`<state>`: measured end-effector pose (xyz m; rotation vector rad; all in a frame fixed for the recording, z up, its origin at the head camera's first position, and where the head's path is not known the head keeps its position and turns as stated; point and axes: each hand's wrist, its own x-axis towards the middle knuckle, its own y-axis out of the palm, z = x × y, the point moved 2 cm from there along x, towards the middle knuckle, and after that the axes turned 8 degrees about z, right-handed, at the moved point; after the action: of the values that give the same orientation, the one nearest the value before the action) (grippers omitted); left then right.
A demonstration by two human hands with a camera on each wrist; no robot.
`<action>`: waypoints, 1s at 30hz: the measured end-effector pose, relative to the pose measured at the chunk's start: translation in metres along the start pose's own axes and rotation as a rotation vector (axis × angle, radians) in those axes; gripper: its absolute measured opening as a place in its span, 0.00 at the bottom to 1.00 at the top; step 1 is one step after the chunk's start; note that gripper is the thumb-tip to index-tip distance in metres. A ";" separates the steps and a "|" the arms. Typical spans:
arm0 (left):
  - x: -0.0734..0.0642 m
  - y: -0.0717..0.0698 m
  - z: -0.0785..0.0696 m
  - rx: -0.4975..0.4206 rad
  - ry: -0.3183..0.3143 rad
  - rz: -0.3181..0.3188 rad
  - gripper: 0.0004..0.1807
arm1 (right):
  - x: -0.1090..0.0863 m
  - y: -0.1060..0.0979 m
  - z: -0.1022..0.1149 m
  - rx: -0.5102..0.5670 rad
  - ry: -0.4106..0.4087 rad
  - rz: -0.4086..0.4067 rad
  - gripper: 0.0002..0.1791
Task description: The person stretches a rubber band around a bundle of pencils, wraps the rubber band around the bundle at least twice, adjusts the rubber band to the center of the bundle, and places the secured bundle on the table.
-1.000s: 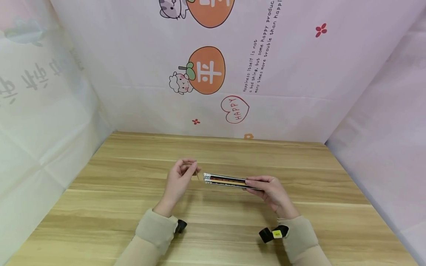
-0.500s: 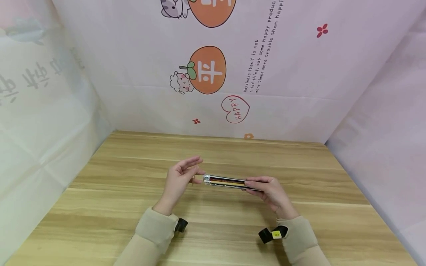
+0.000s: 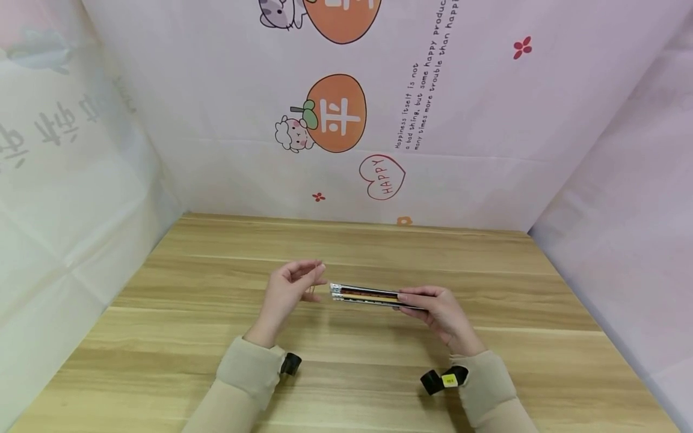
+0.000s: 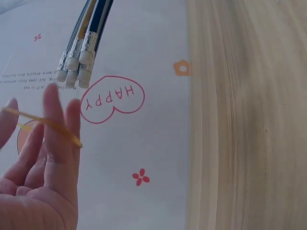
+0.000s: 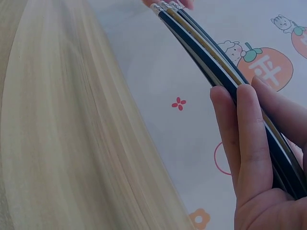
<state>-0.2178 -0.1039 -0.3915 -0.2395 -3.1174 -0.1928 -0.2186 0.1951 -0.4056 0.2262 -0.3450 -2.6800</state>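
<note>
Pencils (image 3: 373,295) gripped in right hand (image 3: 443,311); left hand (image 3: 287,290), thumb apart, carries yellow band (image 4: 58,128); erasers (image 4: 72,76) face-on only in left-wrist view

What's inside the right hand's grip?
A bundle of pencils, eraser ends sticking out toward the left hand. The right hand covers their opposite ends, so those tips can't be seen.

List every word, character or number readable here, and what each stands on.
"HAPPY": red heart on the back cloth.
"平": lower orange fruit, same cloth.
"Happiness itself is not / a bad thing, but some happy produc / many times more trouble than happi": same cloth, ends cropped.
Not readable (tiny, faint or cropped): upper orange fruit, left cloth, yellow label, pencils.
</note>
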 end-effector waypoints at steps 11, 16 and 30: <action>-0.001 0.011 0.008 0.071 -0.053 0.227 0.33 | 0.000 0.000 0.000 0.001 0.001 0.007 0.15; -0.002 0.018 0.014 0.081 -0.047 0.294 0.34 | -0.001 0.001 0.001 0.001 0.004 0.016 0.15; 0.000 0.032 0.026 0.040 0.006 0.389 0.35 | -0.002 0.008 0.004 0.009 0.014 0.019 0.15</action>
<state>-0.2125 -0.0698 -0.4130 -0.8282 -2.9844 -0.1238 -0.2150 0.1899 -0.3992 0.2437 -0.3534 -2.6568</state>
